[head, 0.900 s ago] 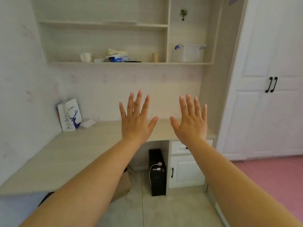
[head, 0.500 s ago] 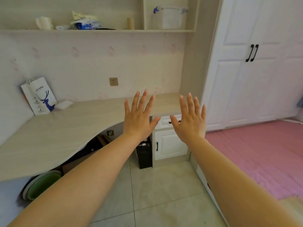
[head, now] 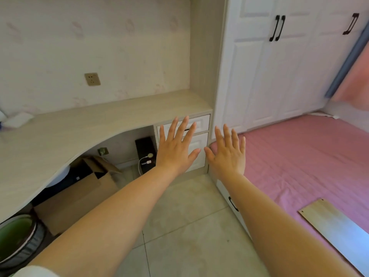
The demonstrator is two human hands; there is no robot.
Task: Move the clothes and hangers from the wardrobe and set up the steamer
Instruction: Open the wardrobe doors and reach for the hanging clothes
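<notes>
Room: tiled floor (head: 189, 226) near, papered wall far left.
Wardrobe (head: 279, 76): far right, white doors closed, black handles.
Bed (head: 309, 156): right, pink cover, a board (head: 335, 224) lying on it.
Desk (head: 89, 128): left; box (head: 79, 194) and basket (head: 18, 238) beneath.
Left hand (head: 175, 148): raised, fingers spread wide, holding nothing.
Right hand (head: 227, 154): just beside it, likewise spread and empty.

Your two forearms are bare from elbow to wrist. Your left hand (head: 175, 150) and right hand (head: 227, 154) wear no gloves, rings or watch that show. A bit of white sleeve (head: 34, 271) edges your left arm at the near left corner.
</notes>
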